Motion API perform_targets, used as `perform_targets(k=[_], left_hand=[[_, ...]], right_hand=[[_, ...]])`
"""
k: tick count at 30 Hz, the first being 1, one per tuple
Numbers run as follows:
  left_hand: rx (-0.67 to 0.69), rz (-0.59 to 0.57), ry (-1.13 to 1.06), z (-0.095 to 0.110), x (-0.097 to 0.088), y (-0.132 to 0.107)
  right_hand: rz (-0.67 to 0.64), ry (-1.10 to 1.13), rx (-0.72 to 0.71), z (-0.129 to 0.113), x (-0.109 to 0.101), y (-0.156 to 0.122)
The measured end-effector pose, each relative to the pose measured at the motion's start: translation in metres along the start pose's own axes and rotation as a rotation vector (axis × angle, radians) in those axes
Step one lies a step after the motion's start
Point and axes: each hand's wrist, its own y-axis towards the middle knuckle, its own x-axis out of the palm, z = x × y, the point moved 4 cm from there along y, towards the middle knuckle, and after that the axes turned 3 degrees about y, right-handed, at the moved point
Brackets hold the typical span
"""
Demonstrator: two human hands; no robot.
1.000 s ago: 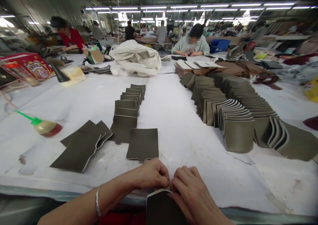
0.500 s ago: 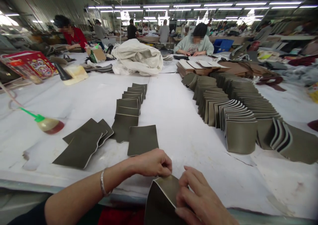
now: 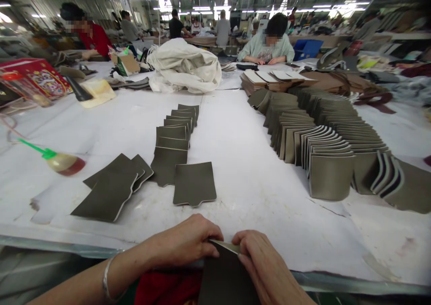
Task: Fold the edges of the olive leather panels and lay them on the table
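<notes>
Both hands grip an olive-brown leather-like panel (image 3: 225, 278) at the table's near edge, where its top edge shows a paler layer folded against the dark face. My left hand (image 3: 191, 240), with a bracelet at the wrist, pinches the upper left corner. Fingers of my right hand (image 3: 259, 260) close on the upper right corner. Just beyond lies a single flat panel (image 3: 195, 184) with a notched near edge. Left of it are an overlapping row of panels (image 3: 170, 161) and a small loose pile of panels (image 3: 107, 193).
Long rows of standing panels (image 3: 332, 175) fill the right side. A squeeze bottle (image 3: 63, 162) with a green nozzle lies at left. Farther back are a white cloth bundle (image 3: 185, 67), a red box (image 3: 40, 78) and brown stacked pieces (image 3: 252, 83). A co-worker (image 3: 269, 45) sits across the table.
My left hand has moved down and left, now pinching the panel's corner with the thumb in front. The panel's top has swung more level, and the camera view has tipped down slightly.
</notes>
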Motion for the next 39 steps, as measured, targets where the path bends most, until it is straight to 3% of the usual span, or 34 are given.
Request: perform_targets(k=[6, 10, 18, 27, 33, 39], left_hand=[[-0.022, 0.043, -0.017, -0.003, 0.008, 0.003], [-0.038, 0.083, -0.027, 0.0, 0.006, 0.002], [0.14, 0.169, 0.157, 0.009, 0.009, -0.002], [0.125, 0.171, 0.012, 0.009, 0.014, 0.0], [-0.087, 0.131, -0.418, -0.001, 0.015, -0.001], [-0.005, 0.152, -0.4, 0.006, 0.013, -0.002]], right_hand=[[-0.042, -0.013, 0.07, 0.005, 0.003, 0.0], [-0.024, 0.001, 0.034, 0.005, 0.001, 0.0], [0.001, 0.018, -0.047, 0.003, 0.001, -0.001], [-0.007, -0.039, -0.115, -0.01, -0.006, -0.003], [-0.028, -0.034, -0.096, -0.009, -0.008, -0.004], [-0.003, -0.019, -0.129, -0.01, -0.007, -0.004]])
